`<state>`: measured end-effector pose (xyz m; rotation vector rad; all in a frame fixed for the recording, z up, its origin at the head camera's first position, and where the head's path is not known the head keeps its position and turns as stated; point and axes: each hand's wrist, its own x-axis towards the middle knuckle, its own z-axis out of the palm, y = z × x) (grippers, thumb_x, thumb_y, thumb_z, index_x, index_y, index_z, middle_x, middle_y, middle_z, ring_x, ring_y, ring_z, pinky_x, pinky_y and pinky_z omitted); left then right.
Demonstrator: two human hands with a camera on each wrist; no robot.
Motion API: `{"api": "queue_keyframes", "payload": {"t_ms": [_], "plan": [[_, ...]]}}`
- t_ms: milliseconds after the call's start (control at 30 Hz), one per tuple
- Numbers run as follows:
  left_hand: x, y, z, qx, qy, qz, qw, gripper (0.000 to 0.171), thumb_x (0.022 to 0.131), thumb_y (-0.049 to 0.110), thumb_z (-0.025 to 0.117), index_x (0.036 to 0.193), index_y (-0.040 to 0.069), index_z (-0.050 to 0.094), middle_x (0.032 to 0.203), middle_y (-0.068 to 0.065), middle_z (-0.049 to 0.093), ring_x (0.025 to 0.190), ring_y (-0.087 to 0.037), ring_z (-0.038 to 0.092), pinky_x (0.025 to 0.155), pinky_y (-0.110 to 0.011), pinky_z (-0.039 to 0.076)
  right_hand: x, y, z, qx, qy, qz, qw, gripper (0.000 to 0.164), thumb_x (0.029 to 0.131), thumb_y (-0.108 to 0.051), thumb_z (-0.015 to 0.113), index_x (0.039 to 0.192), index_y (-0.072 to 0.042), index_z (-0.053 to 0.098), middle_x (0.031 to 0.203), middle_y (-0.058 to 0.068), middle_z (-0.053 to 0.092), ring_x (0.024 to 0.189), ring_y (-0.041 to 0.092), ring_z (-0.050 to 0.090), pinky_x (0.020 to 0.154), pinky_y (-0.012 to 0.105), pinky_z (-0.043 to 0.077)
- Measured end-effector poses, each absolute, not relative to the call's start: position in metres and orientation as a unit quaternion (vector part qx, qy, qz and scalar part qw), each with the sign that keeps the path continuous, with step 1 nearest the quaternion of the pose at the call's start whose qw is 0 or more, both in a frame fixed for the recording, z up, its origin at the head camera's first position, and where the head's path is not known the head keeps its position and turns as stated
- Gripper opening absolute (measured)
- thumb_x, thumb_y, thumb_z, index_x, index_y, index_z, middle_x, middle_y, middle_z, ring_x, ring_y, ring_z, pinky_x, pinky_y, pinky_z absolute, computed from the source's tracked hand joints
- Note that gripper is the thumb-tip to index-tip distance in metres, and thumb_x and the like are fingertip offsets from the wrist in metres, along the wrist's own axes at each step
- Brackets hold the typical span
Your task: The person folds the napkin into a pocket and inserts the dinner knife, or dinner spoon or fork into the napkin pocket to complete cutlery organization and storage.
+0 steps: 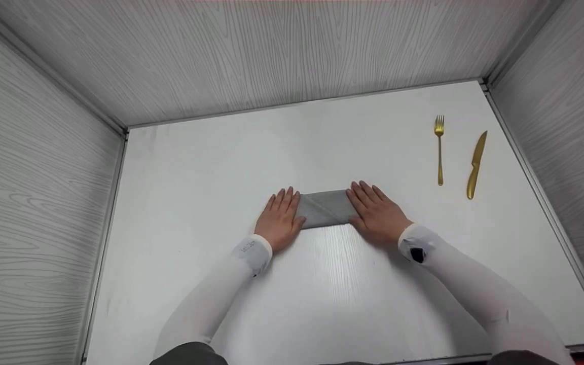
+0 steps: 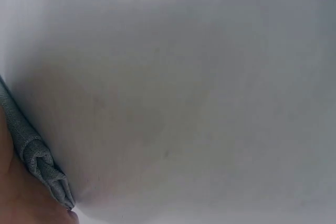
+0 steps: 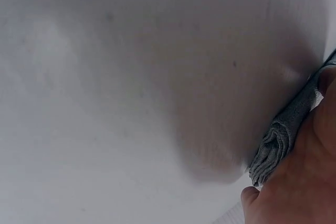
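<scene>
A grey cloth napkin (image 1: 325, 209), folded into a flat band with a diagonal edge across its top, lies on the white table between both hands. My left hand (image 1: 280, 218) rests flat over its left end, fingers straight and pointing away from me. Over the right end lies my right hand (image 1: 375, 210), its fingers also straight. Both thumbs sit near the napkin's front edge. Layered folds show at the napkin's end (image 2: 44, 169) in the left wrist view, and rolled layers at its other end (image 3: 273, 150) in the right wrist view. The palms hide both ends from above.
A gold fork (image 1: 439, 149) lies at the right of the table (image 1: 201, 172), tines toward the back. Right of it is a gold knife (image 1: 476, 165), slightly slanted. Grey wood-patterned panels (image 1: 282, 50) wall in the back and both sides.
</scene>
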<state>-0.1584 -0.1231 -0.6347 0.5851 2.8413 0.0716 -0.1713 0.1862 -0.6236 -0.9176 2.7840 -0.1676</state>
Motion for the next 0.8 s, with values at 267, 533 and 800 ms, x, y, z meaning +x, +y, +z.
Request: {"api": "queue_keyframes", "payload": {"t_ms": [267, 533, 800], "plan": [[-0.159, -0.123, -0.634, 0.195, 0.971, 0.032, 0.132, 0.070, 0.107, 0.053, 0.018, 0.162, 0.014, 0.001, 0.169, -0.006, -0.001, 0.156, -0.024, -0.002, 0.127, -0.040, 0.000, -0.173, 0.187, -0.624, -0.312, 0.940, -0.068, 0.121, 0.070, 0.107, -0.048, 0.029, 0.160, -0.007, 0.010, 0.168, 0.012, 0.005, 0.156, 0.030, 0.001, 0.126, 0.047, 0.008], [-0.159, -0.137, -0.628, 0.216, 0.963, 0.080, 0.141, 0.068, 0.107, 0.052, 0.020, 0.162, 0.015, 0.005, 0.170, -0.003, 0.003, 0.156, -0.021, 0.000, 0.127, -0.041, 0.002, -0.168, 0.190, -0.616, -0.310, 0.938, -0.106, 0.117, 0.068, 0.107, -0.047, 0.032, 0.160, -0.008, 0.014, 0.168, 0.010, 0.008, 0.156, 0.027, 0.002, 0.127, 0.045, 0.006], [-0.158, -0.175, -0.610, 0.322, 0.939, 0.063, 0.098, 0.059, 0.108, 0.045, 0.032, 0.160, 0.018, 0.026, 0.167, 0.002, 0.019, 0.155, -0.017, 0.013, 0.127, -0.037, 0.008, -0.137, 0.200, -0.573, -0.301, 0.944, -0.097, 0.100, 0.052, 0.106, -0.028, 0.047, 0.149, 0.001, 0.043, 0.157, 0.018, 0.039, 0.150, 0.036, 0.028, 0.121, 0.050, 0.028]]}}
